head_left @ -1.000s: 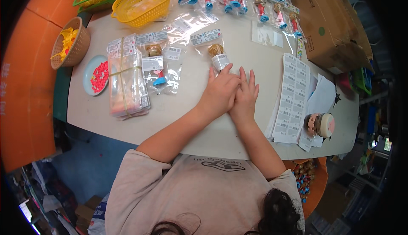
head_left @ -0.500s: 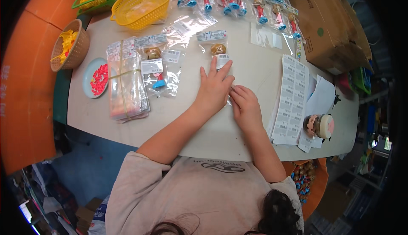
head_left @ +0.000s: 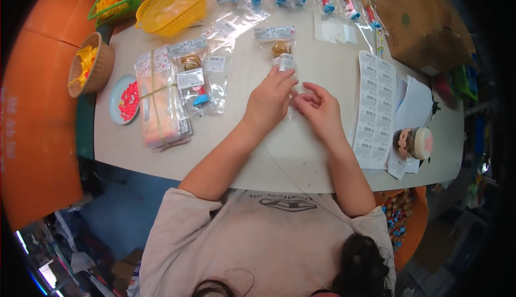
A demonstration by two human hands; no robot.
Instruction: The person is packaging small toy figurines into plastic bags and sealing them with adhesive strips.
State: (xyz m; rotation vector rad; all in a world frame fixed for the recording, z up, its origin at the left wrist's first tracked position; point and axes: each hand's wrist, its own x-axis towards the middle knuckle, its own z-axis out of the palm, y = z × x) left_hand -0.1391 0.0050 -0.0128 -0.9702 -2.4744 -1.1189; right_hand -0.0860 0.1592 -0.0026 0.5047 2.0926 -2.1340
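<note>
A yellow plastic basket [head_left: 173, 5] stands at the far left of the white table [head_left: 226, 152]. Left of it and nearer sits a woven basket [head_left: 91, 63] of yellow pieces, and just below that a light blue plate [head_left: 115, 101] of red pieces. A banded stack of clear bags [head_left: 160, 101] lies below the yellow basket. Well to its right are label sheets [head_left: 376, 103], a cardboard box [head_left: 416, 20] and a tape roll [head_left: 414, 142].

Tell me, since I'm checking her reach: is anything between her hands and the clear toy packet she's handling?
Nothing visible. The left hand rests on the clear toy packet, fingertips at its lower end. The right hand lies beside it on the table, fingers curled, with no object between.
</note>
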